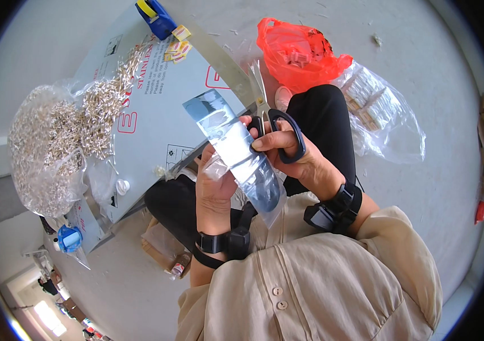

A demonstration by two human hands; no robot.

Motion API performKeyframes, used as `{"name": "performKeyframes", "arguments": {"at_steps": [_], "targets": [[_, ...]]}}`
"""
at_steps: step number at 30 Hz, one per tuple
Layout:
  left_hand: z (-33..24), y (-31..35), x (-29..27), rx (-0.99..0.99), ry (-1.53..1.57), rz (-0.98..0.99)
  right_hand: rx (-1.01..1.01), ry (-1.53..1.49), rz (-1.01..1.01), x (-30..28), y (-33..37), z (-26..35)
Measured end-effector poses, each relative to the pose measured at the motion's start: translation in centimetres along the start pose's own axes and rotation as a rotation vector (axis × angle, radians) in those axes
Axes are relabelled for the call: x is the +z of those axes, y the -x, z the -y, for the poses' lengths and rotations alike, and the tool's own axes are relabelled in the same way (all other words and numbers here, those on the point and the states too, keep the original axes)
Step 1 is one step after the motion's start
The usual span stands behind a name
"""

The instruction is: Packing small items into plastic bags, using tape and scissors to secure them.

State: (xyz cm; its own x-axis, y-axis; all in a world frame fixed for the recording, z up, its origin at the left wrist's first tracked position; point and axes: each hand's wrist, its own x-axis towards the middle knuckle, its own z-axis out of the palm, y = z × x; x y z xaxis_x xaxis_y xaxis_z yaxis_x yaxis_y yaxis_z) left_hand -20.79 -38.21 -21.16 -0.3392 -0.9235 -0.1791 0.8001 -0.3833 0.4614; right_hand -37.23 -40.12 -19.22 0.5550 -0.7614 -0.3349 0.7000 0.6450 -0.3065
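Observation:
My left hand [215,181] is closed on a long, shiny clear plastic sleeve [232,146] with silvery-blue reflections. The sleeve slants across my lap, and a crumpled piece of clear film lies by that hand's thumb. Scissors [263,107] with dark blue handles are in my right hand [296,149], whose fingers are in and around the handle loops. Their blades point away from me and stand slightly apart. The tips of my right thumb and fingers are at the sleeve's right edge. Part of my left fingers is hidden behind the sleeve.
A board-topped table [157,108] at left bears a heap of cotton swabs [103,108], a swab-filled clear bag [43,148], small yellow packets [178,51] and a blue tape dispenser [157,20]. Right of it are a red plastic bag [293,51] and a clear bag of white packs [378,102].

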Motion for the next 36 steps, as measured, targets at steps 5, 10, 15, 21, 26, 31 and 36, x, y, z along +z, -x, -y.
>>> {"name": "performKeyframes", "arguments": {"at_steps": [5, 10, 15, 21, 26, 31, 36], "targets": [[0.1, -0.4, 0.4, -0.055, -0.006, -0.112, -0.070, 0.064, -0.103, -0.2, -0.1, -0.6], [0.3, -0.3, 0.1, 0.060, -0.129, 0.072, -0.042, 0.184, -0.151, -0.1, 0.0, -1.1], [-0.7, 0.1, 0.9, 0.137, -0.193, -0.188, -0.246, 0.671, -0.258, -0.2, 0.8, 0.3], [-2.6, 1.1, 1.2, 0.233, -0.244, -0.304, -0.268, 0.819, -0.015, -4.4, 2.0, 1.0], [-3.8, 1.5, 1.9, 0.268, -0.203, -0.436, 0.019, 1.059, 0.214, -5.0, 4.4, 0.7], [-3.7, 1.5, 2.0, 0.297, -0.310, -0.412, 0.121, 1.001, 0.282, -3.8, 5.5, 0.7], [-3.8, 1.7, 0.9, 0.346, -0.362, -0.403, 0.095, 1.075, 0.330, -2.8, 5.6, 1.0]]}}
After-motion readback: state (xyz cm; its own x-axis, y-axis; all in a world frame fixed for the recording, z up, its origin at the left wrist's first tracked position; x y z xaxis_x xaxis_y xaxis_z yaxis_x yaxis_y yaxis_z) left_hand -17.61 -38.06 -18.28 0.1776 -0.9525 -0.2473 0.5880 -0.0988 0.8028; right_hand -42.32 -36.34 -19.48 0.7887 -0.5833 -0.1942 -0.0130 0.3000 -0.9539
